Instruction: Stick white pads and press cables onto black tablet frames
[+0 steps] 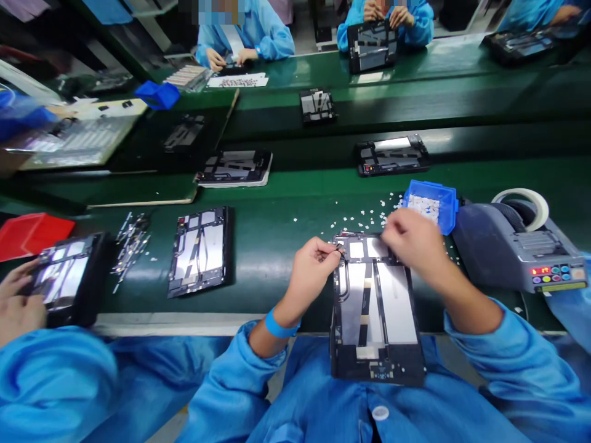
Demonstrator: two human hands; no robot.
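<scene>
A worker's left hand (316,261) and right hand (410,237) pinch at the top edge of an opened tablet (376,311) on the green table (272,246), near a blue tray (431,206) and tape dispenser (512,246).

Green belt (277,227) everywhere, black tablet chassis (376,314) with silvery-white panels, blue bin (431,206) of white bits, grey tape dispenser (512,252) (rainbow buttons on it), red tray (32,234), and sky-blue sleeves (240,381) all round.

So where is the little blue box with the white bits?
In the head view, the small blue tray sits on the green belt at the right, just beyond the right hand and left of the tape dispenser.
</scene>
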